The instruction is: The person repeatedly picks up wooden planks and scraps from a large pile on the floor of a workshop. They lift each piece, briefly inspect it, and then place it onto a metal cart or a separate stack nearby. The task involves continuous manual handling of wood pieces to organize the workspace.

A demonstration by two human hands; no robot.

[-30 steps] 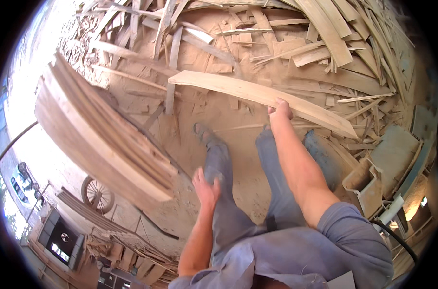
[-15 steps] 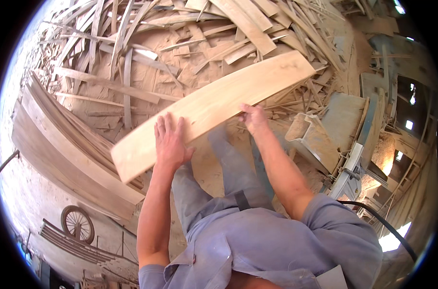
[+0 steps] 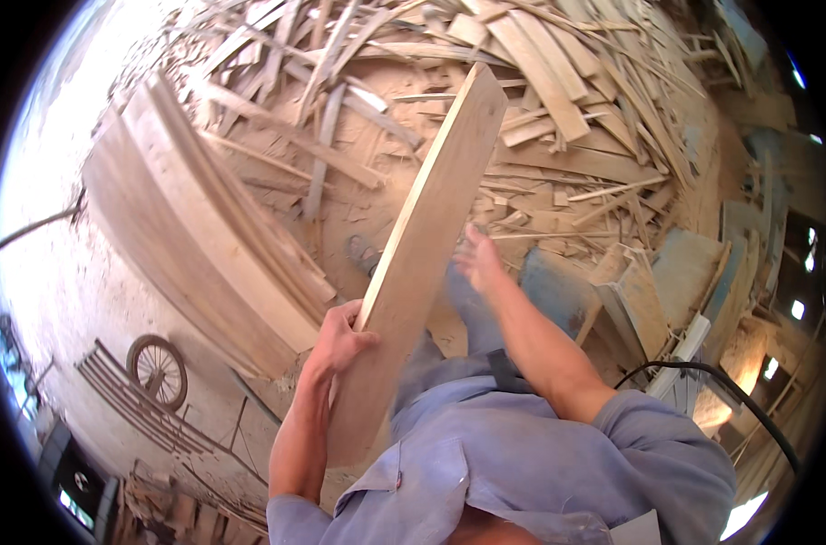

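A long pale wooden board point(image 3: 424, 245) stands tilted in front of me, its near end by my left forearm and its far end pointing up and away. My left hand point(image 3: 343, 338) grips its left edge near the lower end, thumb over the broad face. To the right of the board, my right hand point(image 3: 479, 260) is apart from it, fingers spread and somewhat blurred, holding nothing.
Several wide boards point(image 3: 195, 245) lean in a stack at the left. Offcuts and slats point(image 3: 540, 73) litter the dusty floor ahead. A machine with a metal bed point(image 3: 685, 272) stands at the right, near a black hose point(image 3: 731, 386). A spoked wheel point(image 3: 157, 371) is at the lower left.
The board has swung from lying crosswise to pointing away from me, turned onto its edge. My right hand has let go of it; my left has moved to its edge.
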